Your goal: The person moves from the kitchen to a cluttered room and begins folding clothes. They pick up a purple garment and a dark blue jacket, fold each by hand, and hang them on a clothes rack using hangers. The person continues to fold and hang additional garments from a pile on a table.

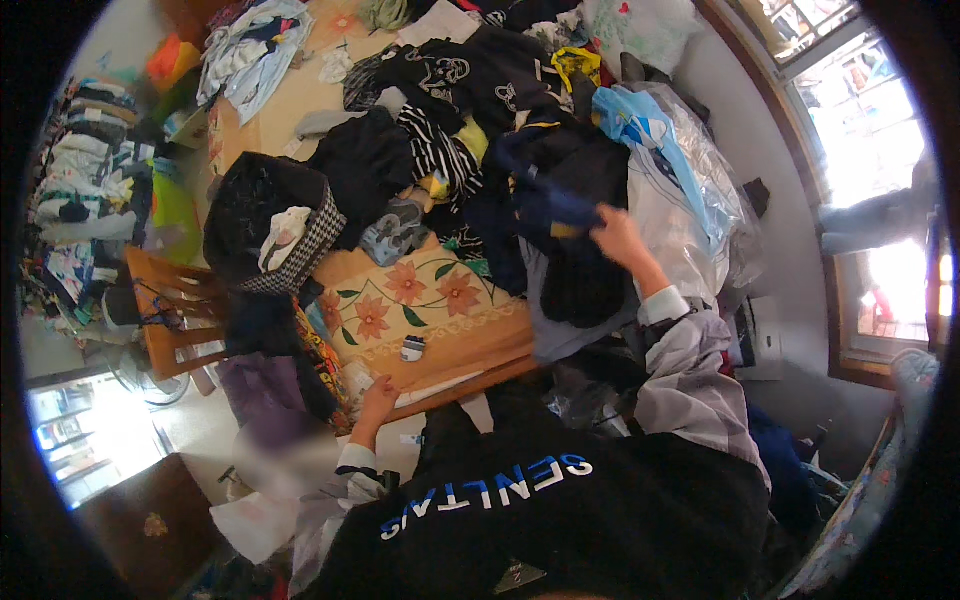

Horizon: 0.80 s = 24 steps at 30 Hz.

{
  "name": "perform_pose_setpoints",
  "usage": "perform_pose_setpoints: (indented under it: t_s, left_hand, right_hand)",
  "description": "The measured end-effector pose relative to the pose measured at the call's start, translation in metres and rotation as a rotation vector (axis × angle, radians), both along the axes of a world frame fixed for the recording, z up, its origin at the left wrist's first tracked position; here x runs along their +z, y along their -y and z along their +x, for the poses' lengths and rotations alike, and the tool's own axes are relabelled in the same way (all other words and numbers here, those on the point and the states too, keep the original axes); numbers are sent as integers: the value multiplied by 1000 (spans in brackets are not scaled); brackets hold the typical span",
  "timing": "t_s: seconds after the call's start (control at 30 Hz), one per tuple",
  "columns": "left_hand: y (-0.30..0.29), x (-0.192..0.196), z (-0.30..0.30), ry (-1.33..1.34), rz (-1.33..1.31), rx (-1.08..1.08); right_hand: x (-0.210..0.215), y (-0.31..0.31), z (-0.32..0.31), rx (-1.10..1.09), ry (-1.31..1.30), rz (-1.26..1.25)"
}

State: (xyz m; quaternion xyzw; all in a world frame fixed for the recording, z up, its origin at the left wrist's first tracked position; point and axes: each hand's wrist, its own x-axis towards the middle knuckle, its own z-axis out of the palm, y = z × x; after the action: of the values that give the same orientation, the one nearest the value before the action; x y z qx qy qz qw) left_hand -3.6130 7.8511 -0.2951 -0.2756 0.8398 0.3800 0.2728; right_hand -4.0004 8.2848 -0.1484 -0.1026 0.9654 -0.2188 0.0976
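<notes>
My right hand (618, 237) is closed on the edge of a navy garment (560, 208), lifted a little and blurred by motion. Under and around it lie dark clothes, among them a black garment (582, 285) and a grey one (560, 335). My left hand (377, 402) rests at the near edge of the table, fingers loosely extended with nothing seen in them. Close by on the floral tablecloth (440, 310) sits a small white and dark item (412, 348), its kind too small to make out.
A houndstooth fabric box (310, 245) with clothes inside stands at the table's left, beside a wooden chair (180, 320). Heaped clothes (470, 85) cover the far side. Clear plastic bags (690, 250) lie at the right by the wall. Shelved clothes (90, 180) stand far left.
</notes>
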Motion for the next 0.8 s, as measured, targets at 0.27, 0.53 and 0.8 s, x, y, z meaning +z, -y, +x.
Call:
perform_pose_setpoints:
  t_s: [0.27,0.53,0.8]
  left_hand:
    - [-12,66,-94,-461,350,40]
    - [-2,272,-139,-1130,397,-2]
    - [40,386,-107,-1506,-121,-81]
  right_hand:
    - [267,78,-3,192,-344,-1163]
    - [336,197,89,68,431,-1685]
    - [311,293,174,696,81,-1172]
